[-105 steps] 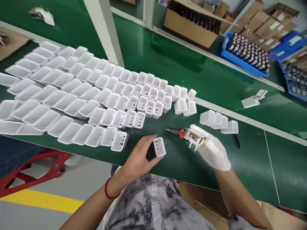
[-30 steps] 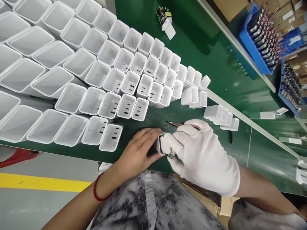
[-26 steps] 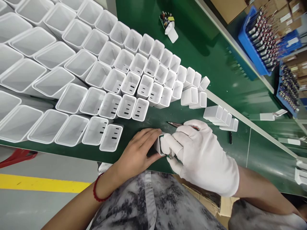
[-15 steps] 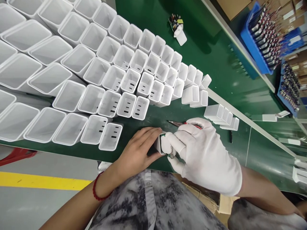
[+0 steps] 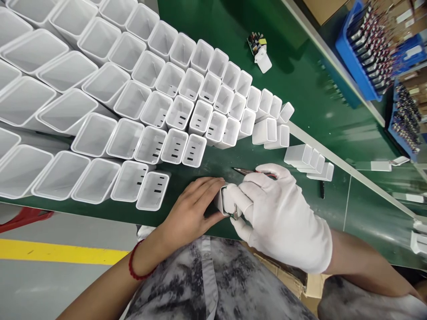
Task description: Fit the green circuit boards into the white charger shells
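Observation:
My bare left hand (image 5: 191,209) is closed round a white charger shell (image 5: 221,201) that lies on its side on the green bench (image 5: 293,84). My gloved right hand (image 5: 283,215) presses its thumb and fingers against the shell's open end, where metal prongs (image 5: 235,214) of a circuit board stick out. Red-handled tweezers (image 5: 245,171) are tucked in the same gloved hand, tip pointing left. The board itself is almost wholly hidden inside the shell.
Several rows of empty white shells (image 5: 140,106) stand open-end up at left. A few more lie on their sides (image 5: 308,158) at right. A loose board with a cap (image 5: 259,50) lies farther back. Blue bins of boards (image 5: 373,44) line the far right.
Since 3.5 s ago my right hand brought the board to the shell and pushed it in. Over the last second both hands stay put; only the view shifts slightly.

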`<state>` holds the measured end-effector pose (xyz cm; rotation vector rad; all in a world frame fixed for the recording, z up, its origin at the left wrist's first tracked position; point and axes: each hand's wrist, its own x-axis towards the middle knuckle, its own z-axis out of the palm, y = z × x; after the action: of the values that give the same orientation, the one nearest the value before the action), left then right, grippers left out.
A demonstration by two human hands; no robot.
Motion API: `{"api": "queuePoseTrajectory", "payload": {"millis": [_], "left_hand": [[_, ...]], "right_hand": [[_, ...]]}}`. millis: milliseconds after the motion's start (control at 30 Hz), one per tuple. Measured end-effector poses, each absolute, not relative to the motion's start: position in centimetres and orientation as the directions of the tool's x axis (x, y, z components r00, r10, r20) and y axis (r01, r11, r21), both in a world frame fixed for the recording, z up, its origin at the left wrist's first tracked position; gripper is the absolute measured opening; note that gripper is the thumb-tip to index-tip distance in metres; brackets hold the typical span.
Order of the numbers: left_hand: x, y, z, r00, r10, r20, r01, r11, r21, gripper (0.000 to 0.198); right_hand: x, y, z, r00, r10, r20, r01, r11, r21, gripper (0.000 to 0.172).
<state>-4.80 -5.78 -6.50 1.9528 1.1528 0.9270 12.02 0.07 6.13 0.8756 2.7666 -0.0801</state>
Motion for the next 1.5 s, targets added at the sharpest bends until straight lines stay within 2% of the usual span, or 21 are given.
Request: {"api": "queuePoseTrajectory", "payload": {"millis": [100,400,1100,1267,1500], "left_hand": [[-4.8,-5.9,-6.5,0.354,0.904,0.239,0.421,-0.382,0.823,0.061],[-4.9,-6.0,-6.6,0.352,0.907,0.231,0.431,-0.376,0.821,0.060],[-4.9,-5.9,-6.6,0.351,0.908,0.229,0.416,-0.370,0.831,0.061],[-4.9,-5.9,-6.5,0.356,0.908,0.222,0.417,-0.367,0.832,0.060],[-4.9,-5.9,-6.6,0.351,0.906,0.237,0.400,-0.374,0.836,0.056]], "right_hand": [[12.1,0.0,6.3,-0.794,0.572,-0.204,0.583,0.813,0.010,0.010],[11.9,0.0,6.1,-0.797,0.572,-0.194,0.576,0.816,0.042,0.006],[11.7,0.0,6.3,-0.787,0.567,-0.241,0.577,0.816,0.036,0.005],[11.6,-0.1,6.2,-0.777,0.558,-0.293,0.563,0.823,0.073,0.002],[10.4,-0.6,6.1,-0.748,0.576,-0.331,0.548,0.816,0.181,0.009]]}}
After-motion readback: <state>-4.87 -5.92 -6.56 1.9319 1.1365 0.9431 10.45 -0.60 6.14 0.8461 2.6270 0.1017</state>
